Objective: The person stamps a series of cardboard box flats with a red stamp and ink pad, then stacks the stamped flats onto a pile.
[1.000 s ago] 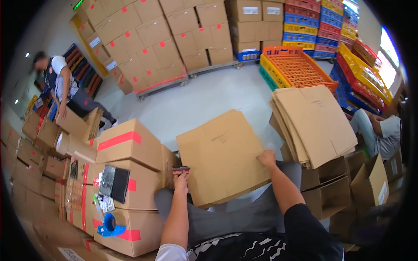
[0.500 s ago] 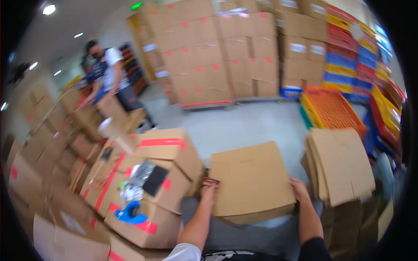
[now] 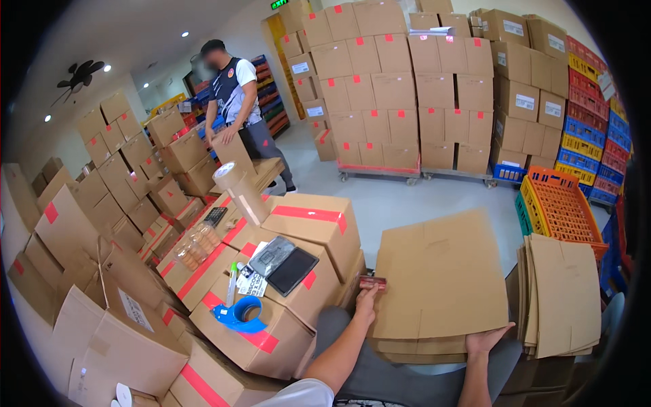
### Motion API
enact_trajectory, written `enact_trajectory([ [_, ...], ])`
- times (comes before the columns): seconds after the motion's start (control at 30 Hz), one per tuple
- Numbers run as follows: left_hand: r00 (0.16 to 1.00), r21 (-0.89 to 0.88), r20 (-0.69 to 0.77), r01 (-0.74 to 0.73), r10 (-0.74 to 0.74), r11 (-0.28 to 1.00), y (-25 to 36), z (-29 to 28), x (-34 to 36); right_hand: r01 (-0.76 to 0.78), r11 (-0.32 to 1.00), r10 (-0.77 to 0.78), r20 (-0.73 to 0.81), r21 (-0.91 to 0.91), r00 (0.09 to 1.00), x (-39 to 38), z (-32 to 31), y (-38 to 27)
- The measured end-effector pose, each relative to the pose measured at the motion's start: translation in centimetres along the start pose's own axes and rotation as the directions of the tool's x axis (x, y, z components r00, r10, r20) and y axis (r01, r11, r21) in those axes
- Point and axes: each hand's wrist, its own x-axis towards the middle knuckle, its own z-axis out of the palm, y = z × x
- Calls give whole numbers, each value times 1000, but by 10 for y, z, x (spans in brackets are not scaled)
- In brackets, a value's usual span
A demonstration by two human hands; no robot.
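A flattened cardboard box lies across my lap, tilted, with another cardboard layer under its near edge. My left hand is at its left edge, fingers closed around a small dark-red rectangular tool of a kind I cannot make out. The tool overlaps the cardboard's edge. At the near right corner, my right hand holds the sheet from below, its fingers partly hidden under it. To the left, a blue tape dispenser, a green-capped marker and a black tablet-like device rest on taped cartons.
Flattened boxes are stacked on my right, before orange and yellow plastic crates. Tape rolls stand on the left cartons. Tall carton stacks on wheeled bases line the back. A co-worker handles cardboard at the far left.
The view has turned left, so the surroundings sit farther right. My right hand has moved from the sheet's right side down to its near corner. My left hand keeps the red tool.
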Motion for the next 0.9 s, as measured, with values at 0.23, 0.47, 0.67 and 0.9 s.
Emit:
enact_trajectory([
  [0.23,998,-49,53,-16,18,999,4,14,-14,-109,994,109,-25,-11,994,-18,-2,13],
  [0.47,994,-130,98,-27,40,991,5,15,-14,-126,968,200,366,-215,909,-25,-7,15],
  [0.67,999,-223,49,-9,20,975,11,26,-21,-133,991,133,-25,1,991,-44,24,23],
  [0.9,989,-269,147,72,-33,960,17,36,-33,-95,991,106,132,-91,986,-53,10,11],
])
